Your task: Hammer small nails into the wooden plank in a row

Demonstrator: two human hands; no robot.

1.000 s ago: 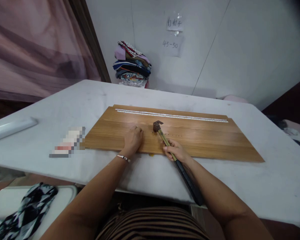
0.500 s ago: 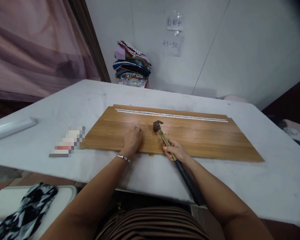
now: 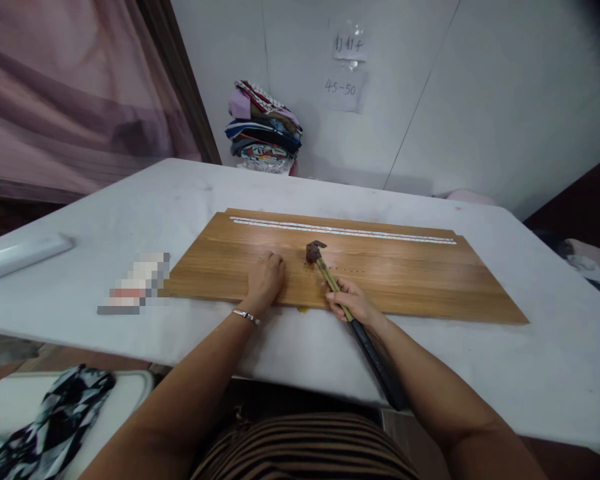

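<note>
In my right hand [image 3: 350, 301] is a claw hammer [image 3: 336, 288], gripped partway up its yellow-green handle. The hammer's rusty head [image 3: 313, 252] is at the middle of a brown wooden board [image 3: 410, 283], claw pointing away to the right. The black grip end sticks back past the board's near edge toward my body. My left hand [image 3: 267, 277] rests on the board left of the hammer head, fingers curled under and their tips hidden. It wears rings and a wrist bracelet. A row of small dark marks [image 3: 347, 269], too small to identify, runs right from the head.
Two white measuring strips [image 3: 345, 231] lie along the board's far side. A white table [image 3: 480, 373] carries the board, a blurred-out item [image 3: 140, 283] and a white cylindrical object [image 3: 25, 257]. Folded cloths [image 3: 265, 130] are stacked behind. A patterned cloth [image 3: 65, 420] lies on a stool [image 3: 140, 387].
</note>
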